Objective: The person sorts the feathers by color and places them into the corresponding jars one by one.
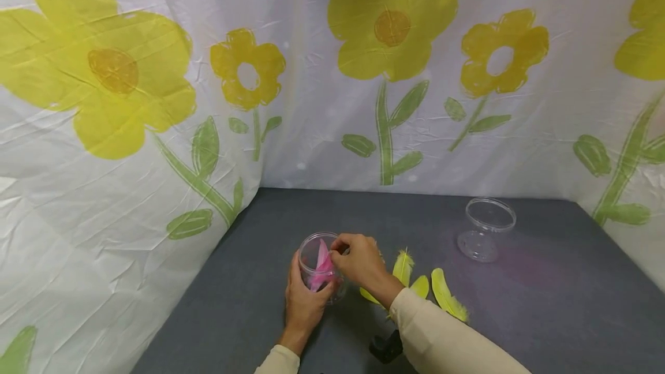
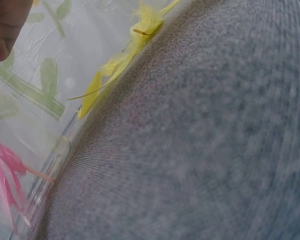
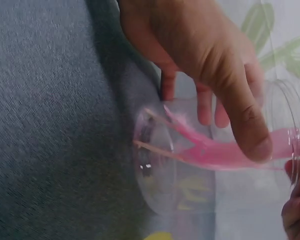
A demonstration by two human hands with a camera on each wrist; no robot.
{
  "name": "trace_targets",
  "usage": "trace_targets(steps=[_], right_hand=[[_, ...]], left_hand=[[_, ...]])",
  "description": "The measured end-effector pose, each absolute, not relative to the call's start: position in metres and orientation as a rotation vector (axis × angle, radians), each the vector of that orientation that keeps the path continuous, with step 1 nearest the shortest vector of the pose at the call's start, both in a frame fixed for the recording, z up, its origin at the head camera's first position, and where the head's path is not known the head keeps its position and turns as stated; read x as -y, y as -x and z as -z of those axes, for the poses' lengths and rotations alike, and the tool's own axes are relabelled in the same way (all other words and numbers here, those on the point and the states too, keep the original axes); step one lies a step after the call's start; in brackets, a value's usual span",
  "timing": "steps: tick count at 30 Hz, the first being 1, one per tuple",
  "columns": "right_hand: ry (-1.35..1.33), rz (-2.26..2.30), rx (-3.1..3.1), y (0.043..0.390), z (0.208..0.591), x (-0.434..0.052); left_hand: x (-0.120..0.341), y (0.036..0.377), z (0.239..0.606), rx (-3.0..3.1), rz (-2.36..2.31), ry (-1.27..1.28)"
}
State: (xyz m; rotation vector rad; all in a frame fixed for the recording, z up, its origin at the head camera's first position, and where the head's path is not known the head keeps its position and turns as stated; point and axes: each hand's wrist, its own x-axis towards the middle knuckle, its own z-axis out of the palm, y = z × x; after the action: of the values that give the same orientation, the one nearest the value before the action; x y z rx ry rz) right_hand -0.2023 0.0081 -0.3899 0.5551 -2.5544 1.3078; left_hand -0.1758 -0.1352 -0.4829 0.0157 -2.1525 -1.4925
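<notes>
My left hand [image 1: 305, 305] grips a clear plastic jar [image 3: 190, 192] around its side, thumb in front. Inside stand pink feathers [image 1: 323, 264], their quill ends down at the jar's base in the right wrist view. Over the jar's mouth, my right hand [image 1: 361, 258] has thumb and fingertips drawn together, pinching at the upper part of a pink feather by the rim. The pinch itself is partly hidden behind the fingers. Several yellow feathers [image 1: 441, 293] lie on the table to the right of the jar, some behind my right forearm.
Farther back on the right, another clear jar [image 1: 479, 244] stands upright on the dark grey table [image 1: 545, 305]. A white curtain [image 1: 312, 149] with yellow flowers hangs along the back and sides. A black device [image 1: 385, 347] sits by my right sleeve.
</notes>
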Motion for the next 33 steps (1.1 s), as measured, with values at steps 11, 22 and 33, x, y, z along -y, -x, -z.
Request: trace_targets(steps=[11, 22, 33], right_hand=[[-0.478, -1.527, 2.373, 0.198, 0.393, -0.041], [-0.342, -1.598, 2.347, 0.19, 0.387, -0.094], [-0.29, -1.624, 2.31, 0.183, 0.385, -0.129]], left_hand=[[0.131, 0.179, 0.483, 2.165, 1.478, -0.013], [0.137, 0.206, 0.48, 2.275, 1.388, -0.024], [0.132, 0.256, 0.474, 2.438, 1.331, -0.052]])
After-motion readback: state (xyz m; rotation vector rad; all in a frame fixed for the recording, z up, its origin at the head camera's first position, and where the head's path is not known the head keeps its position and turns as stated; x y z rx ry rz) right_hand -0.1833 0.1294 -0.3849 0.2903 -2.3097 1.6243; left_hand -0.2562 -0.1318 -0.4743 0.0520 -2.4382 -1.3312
